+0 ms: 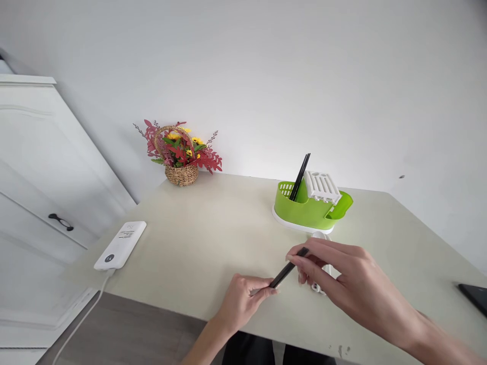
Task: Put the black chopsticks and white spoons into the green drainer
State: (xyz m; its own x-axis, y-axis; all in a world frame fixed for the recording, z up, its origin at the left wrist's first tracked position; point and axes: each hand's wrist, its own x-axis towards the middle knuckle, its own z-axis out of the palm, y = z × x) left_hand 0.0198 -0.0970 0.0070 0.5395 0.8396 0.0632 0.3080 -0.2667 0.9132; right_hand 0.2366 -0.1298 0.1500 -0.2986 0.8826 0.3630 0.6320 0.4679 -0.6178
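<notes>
A black chopstick [288, 268] is held low over the table between both hands. My right hand [342, 279] pinches its far end with the fingertips. My left hand [243, 299] grips its near end with curled fingers. Behind them stands a green cutlery holder [310, 209] with a white slotted insert [322, 186] and black chopsticks [300, 176] leaning inside it. A white utensil [318, 235] lies on the table under my right hand, mostly hidden.
The beige table [198, 243] carries a wicker basket of red and yellow flowers [180, 152] at the back left, a white power bank [120, 244] with a cable at the left edge, and a dark flat object [474, 295] at the right edge. A white cabinet [34, 192] stands left.
</notes>
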